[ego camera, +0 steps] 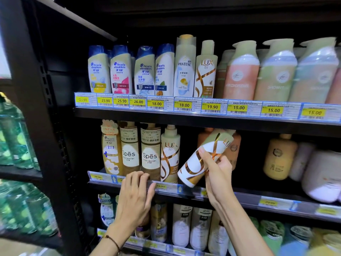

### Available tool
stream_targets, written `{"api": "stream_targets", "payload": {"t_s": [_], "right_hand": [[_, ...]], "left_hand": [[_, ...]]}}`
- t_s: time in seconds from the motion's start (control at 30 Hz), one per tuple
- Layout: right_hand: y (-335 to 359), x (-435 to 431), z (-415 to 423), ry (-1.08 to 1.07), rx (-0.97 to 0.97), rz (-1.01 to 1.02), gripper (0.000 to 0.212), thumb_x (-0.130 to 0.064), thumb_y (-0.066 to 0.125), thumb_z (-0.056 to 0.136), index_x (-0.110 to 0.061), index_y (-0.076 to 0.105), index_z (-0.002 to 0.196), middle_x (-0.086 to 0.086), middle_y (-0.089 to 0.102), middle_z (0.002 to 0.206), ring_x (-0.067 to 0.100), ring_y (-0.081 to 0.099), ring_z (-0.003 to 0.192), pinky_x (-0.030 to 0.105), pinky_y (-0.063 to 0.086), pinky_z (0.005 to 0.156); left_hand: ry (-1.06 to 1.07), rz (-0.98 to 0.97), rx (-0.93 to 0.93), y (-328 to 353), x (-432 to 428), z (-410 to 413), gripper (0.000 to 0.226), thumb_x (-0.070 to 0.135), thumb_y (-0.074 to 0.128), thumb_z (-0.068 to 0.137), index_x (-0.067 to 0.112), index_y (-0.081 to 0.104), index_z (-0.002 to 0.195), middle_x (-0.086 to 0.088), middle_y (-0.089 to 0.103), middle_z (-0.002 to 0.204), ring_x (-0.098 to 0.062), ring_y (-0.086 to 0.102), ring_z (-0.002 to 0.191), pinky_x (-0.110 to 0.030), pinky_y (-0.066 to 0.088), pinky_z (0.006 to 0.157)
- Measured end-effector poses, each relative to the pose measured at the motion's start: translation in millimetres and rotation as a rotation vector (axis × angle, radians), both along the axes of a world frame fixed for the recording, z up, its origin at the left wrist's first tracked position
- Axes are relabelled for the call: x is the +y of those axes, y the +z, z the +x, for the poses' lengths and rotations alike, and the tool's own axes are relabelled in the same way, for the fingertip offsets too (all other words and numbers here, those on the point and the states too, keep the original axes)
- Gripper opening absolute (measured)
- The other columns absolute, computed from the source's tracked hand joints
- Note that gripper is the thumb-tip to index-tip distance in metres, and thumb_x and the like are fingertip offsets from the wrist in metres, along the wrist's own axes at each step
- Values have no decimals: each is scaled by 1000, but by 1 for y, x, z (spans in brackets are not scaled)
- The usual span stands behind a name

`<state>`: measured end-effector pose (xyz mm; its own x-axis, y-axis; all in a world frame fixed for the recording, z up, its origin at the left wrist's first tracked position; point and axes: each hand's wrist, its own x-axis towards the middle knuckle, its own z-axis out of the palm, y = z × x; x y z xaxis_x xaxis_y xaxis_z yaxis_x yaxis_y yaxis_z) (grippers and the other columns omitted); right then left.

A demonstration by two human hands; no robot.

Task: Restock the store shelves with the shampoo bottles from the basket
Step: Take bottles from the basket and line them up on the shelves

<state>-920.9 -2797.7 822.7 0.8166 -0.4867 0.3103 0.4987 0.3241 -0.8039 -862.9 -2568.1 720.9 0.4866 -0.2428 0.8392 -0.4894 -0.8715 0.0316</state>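
Note:
My right hand (216,169) grips a white and gold Lux shampoo bottle (195,164), tilted with its top leaning right into the middle shelf (258,197). It hangs just right of an upright Lux pump bottle (169,154) standing there. My left hand (135,196) rests with loosely bent fingers on the shelf's front price rail, below two Spes bottles (150,154), and holds nothing. No basket is in view.
The top shelf (184,115) carries Head & Shoulders, Pantene, Lux and pastel pump bottles. Round tubs and a tan bottle (279,157) stand at middle right. More bottles fill the bottom shelf (186,226). A black upright (36,126) separates green bottles at left.

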Motion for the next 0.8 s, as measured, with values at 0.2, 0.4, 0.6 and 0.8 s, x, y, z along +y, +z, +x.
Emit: {"api": "stream_targets", "payload": {"t_s": [0.2,0.4,0.6,0.8], "right_hand": [[3,-4,20,-135,107,-45,47,-32,88,62,-12,57,91,-1,72,84,8,72,79,21,54,66],[-7,-13,31,-105,156,-359,18,-27,87,66,-14,80,77,-1,79,79,8,73,74,17,54,62],[-9,-19,30,-28,229,-531,61,-43,90,64,11,66,80,0,64,72,13,58,68,24,48,63],[2,-13,22,32,360,-709,60,-52,91,62,-14,46,74,5,40,67,17,36,60,31,34,59]], "left_hand": [[-44,179,-24,-4,19,6,43,48,38,106,11,51,123,-8,50,118,-32,51,109,-42,44,93],[-55,185,-32,-2,19,6,44,49,50,103,10,56,122,-9,53,117,-31,52,108,-41,44,94],[-63,175,-43,-2,19,6,45,48,51,103,7,59,121,-10,54,116,-32,52,106,-42,43,94],[-76,151,-57,-4,16,6,44,45,50,104,6,56,122,-11,53,113,-33,50,103,-44,43,94]]}}
